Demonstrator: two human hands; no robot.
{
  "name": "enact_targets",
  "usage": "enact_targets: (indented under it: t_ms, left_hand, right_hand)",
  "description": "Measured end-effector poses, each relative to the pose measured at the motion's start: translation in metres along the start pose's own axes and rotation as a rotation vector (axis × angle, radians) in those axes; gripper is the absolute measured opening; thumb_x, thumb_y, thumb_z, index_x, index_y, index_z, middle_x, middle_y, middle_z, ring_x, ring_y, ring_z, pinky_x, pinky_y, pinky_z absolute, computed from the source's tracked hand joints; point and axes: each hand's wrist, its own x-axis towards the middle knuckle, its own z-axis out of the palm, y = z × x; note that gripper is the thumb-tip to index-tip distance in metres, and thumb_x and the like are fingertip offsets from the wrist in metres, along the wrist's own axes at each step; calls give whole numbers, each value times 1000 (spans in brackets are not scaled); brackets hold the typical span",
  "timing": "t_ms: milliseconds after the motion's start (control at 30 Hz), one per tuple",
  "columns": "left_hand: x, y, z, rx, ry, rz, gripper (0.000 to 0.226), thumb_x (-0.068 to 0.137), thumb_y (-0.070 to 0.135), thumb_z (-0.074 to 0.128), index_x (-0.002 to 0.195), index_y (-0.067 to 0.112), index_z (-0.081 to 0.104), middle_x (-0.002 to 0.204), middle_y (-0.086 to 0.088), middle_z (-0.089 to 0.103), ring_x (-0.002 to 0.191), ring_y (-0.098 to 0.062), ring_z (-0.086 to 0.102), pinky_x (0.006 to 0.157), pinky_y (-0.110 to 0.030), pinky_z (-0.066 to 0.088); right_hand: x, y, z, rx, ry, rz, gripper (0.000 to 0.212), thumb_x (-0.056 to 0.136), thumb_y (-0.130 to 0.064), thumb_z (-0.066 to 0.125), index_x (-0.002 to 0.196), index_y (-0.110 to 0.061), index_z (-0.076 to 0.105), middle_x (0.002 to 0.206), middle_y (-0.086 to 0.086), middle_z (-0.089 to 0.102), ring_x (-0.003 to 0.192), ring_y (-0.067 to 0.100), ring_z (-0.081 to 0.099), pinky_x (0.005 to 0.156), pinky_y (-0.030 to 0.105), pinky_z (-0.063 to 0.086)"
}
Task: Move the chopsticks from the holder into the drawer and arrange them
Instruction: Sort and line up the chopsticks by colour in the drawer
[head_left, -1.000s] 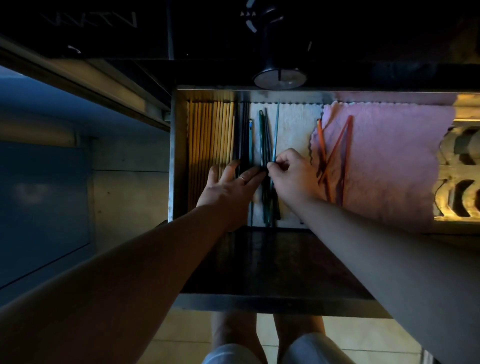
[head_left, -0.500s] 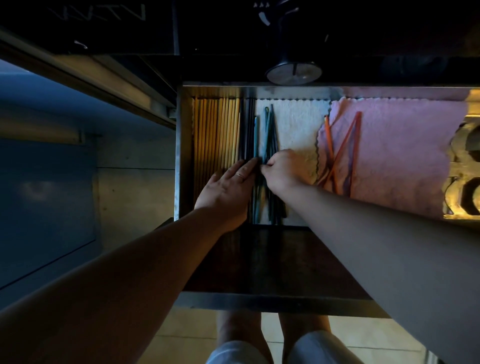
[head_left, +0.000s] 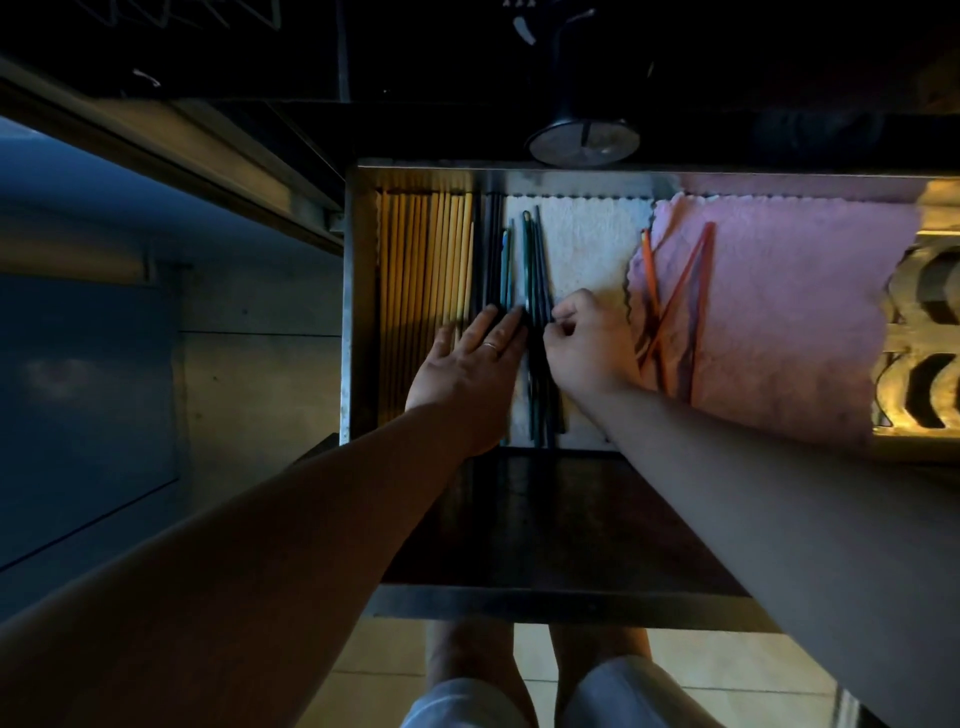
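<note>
An open metal drawer (head_left: 353, 312) holds rows of chopsticks. Yellow wooden chopsticks (head_left: 426, 270) lie side by side at the left. Dark and teal chopsticks (head_left: 530, 260) lie in the middle on a white cloth (head_left: 587, 249). My left hand (head_left: 467, 369) lies flat, its straight fingers pressing on the dark chopsticks. Beside it my right hand (head_left: 587, 348) is curled, its fingertips pinching the right side of the teal bunch. Orange chopsticks (head_left: 675, 301) lie crossed on a pink cloth (head_left: 789, 312). A dark round holder (head_left: 582, 135) stands on the counter behind the drawer.
A golden cut-out rack (head_left: 924, 332) sits at the drawer's right end. A dark board (head_left: 545, 519) spans the drawer's near part. A cabinet front and a wall lie to the left. My legs stand on the tiled floor below.
My right hand has slid a little toward me along the teal chopsticks, which now lie straighter and closer together. My left hand has stayed flat on the dark ones.
</note>
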Motion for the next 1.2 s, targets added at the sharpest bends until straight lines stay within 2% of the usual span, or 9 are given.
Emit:
enact_targets:
  t_ms: [133,267,400,600,800,967,1100,1200]
  left_hand:
    - [-7,-1,4,23,6,6,84,94,23,44,153,22,-15,157,5,-32,146,-18,-23,119,-50,-1]
    - [-9,-1,1,62,25,11,86,95,25,44,152,22,-21,154,5,-38,145,-20,-25,117,-49,-5]
    - [-8,3,-1,137,7,72,87,95,22,41,148,22,-27,153,2,-38,142,-20,-29,115,-50,-6]
    - [-9,3,1,122,-5,18,81,96,24,37,151,22,-22,154,3,-36,144,-21,-26,115,-50,-8]
    - [-10,1,1,105,15,-13,79,98,24,38,151,22,-20,155,4,-35,145,-21,-24,117,-50,-6]
    - [-7,2,1,114,-15,-21,83,96,26,42,151,22,-22,154,4,-37,144,-22,-26,117,-51,-6]
    - [-6,5,1,93,-10,-38,83,95,24,41,151,23,-19,156,5,-34,145,-21,-25,115,-49,-9]
    - [-5,9,0,91,9,-61,83,94,24,43,153,22,-15,158,4,-29,146,-21,-23,116,-50,-7]
  right_hand:
    - [0,-1,3,-11,-14,38,18,86,-11,56,103,-9,62,106,10,66,100,26,61,88,35,49]
    - [1,-3,5,-31,-44,76,19,86,-13,55,102,-12,63,105,8,68,99,24,62,82,25,45]
    - [1,-4,2,14,-70,128,20,87,-12,51,101,-13,66,106,7,68,99,23,62,79,20,40]
    - [2,-5,-4,39,-166,165,27,88,-11,51,106,-16,69,112,4,69,105,19,62,80,17,39]
    - [0,-5,-3,-3,-177,131,27,87,-8,50,105,-12,70,111,7,70,106,20,63,84,16,38]
    - [-6,-5,-3,-7,-183,131,24,85,-7,49,93,-11,71,99,8,71,95,22,64,78,20,41]
    - [-9,-5,-11,29,-230,134,23,84,-5,48,89,-9,71,98,9,72,90,19,63,78,23,45]
    - [-8,2,-22,19,-204,152,23,86,-11,49,90,-16,71,101,3,71,92,17,62,79,21,44]
